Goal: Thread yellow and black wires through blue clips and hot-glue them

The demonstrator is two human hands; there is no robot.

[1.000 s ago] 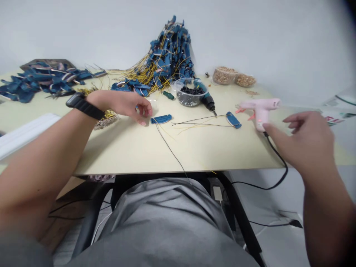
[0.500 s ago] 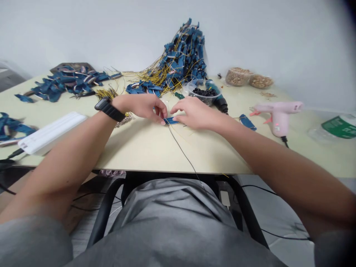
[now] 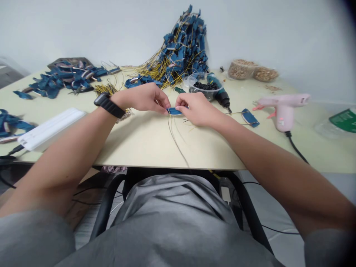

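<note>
A small blue strip-like piece (image 3: 175, 111) with a pale lower edge is held between my two hands, just above or on the table. My left hand (image 3: 150, 99), with a black watch on its wrist, pinches the piece's left end. At the right end, the fingertips of my right hand (image 3: 193, 107) are closed on it. From the left end a thin dark wire (image 3: 175, 142) and a yellow one trail toward the front table edge. Another blue piece (image 3: 250, 117), with thin wires running from it, lies right of my right hand.
A tall heap of blue pieces with yellow wires (image 3: 185, 48) stands at the back. A tub of black parts (image 3: 205, 87), a power drill (image 3: 222, 97) and a pink glue gun (image 3: 285, 107) are to the right. Left lie a white box (image 3: 51, 129) and more blue pieces (image 3: 63, 78).
My hands and the blue piece have shifted slightly up and right in view. My right hand now pinches the piece's right end more tightly. The camera view has tilted a little.
</note>
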